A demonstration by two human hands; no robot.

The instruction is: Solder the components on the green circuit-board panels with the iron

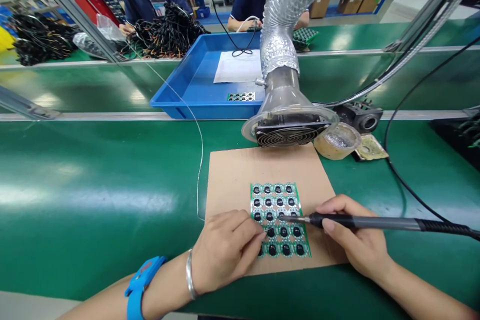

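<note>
A green circuit board panel (279,219) with several black round parts lies on a brown cardboard sheet (240,175) on the green bench. My right hand (356,242) is closed around a soldering iron (371,222), its tip touching the middle of the panel. My left hand (225,252) rests at the panel's left edge, fingers pinched together, and a thin solder wire (200,150) curves in from the far left towards it. A blue wristband and a silver bangle are on my left wrist.
A silver fume hose with a fan mouth (288,127) hangs just behind the cardboard. A tape roll (336,141) and a black iron stand (360,115) sit at the right. A blue tray (195,80) holds paper and another panel. Two people work across the belt by black cable bundles (165,30).
</note>
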